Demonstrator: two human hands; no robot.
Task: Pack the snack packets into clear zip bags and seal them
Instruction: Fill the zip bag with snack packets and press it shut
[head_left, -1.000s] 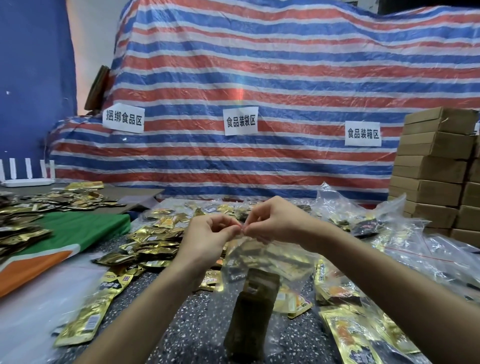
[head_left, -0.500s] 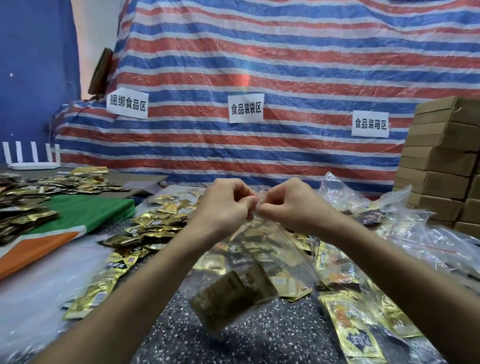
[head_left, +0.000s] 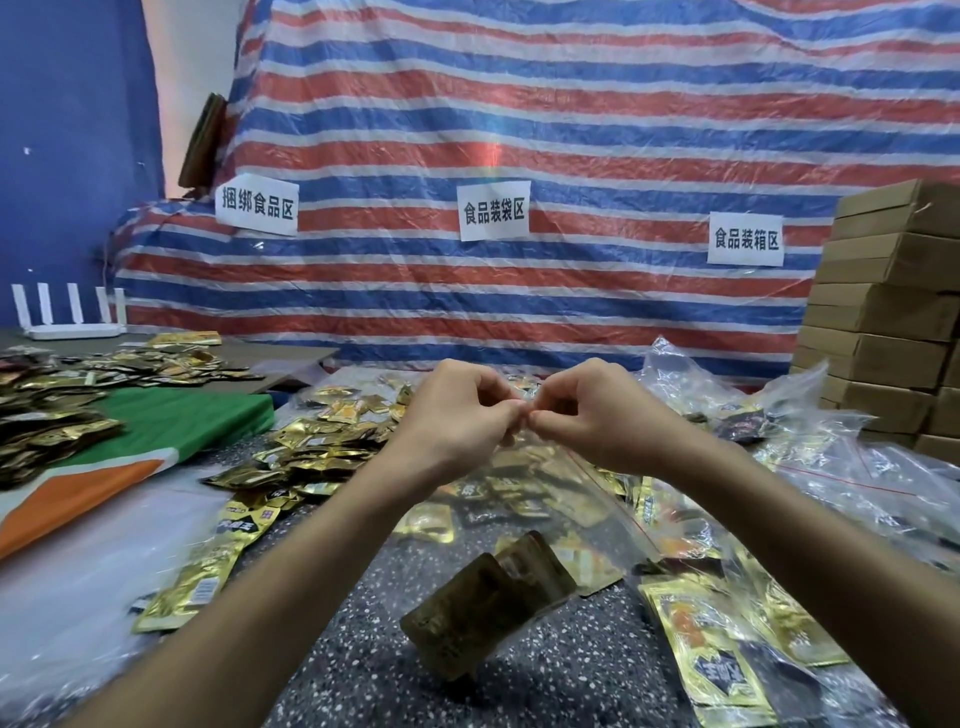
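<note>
A clear zip bag (head_left: 561, 525) hangs tilted in the air above the speckled table (head_left: 561, 675). Dark gold snack packets (head_left: 488, 608) lie in its lower end. My left hand (head_left: 457, 415) and my right hand (head_left: 597, 410) meet fingertip to fingertip and both pinch the bag's top corner at the zip strip. Loose gold snack packets (head_left: 311, 447) lie in a heap behind my left forearm, and more gold packets (head_left: 711, 649) lie at the lower right.
Empty and filled clear bags (head_left: 852, 467) pile up at the right, with stacked cardboard boxes (head_left: 893, 312) behind them. A green and orange cloth (head_left: 156, 436) and more packets (head_left: 47, 410) cover the left. A striped tarp with paper signs (head_left: 493, 210) stands behind.
The bag has swung from hanging straight down to slanting toward the right, the packets sliding to its low end. Both hands stayed pinched together at the bag's top.
</note>
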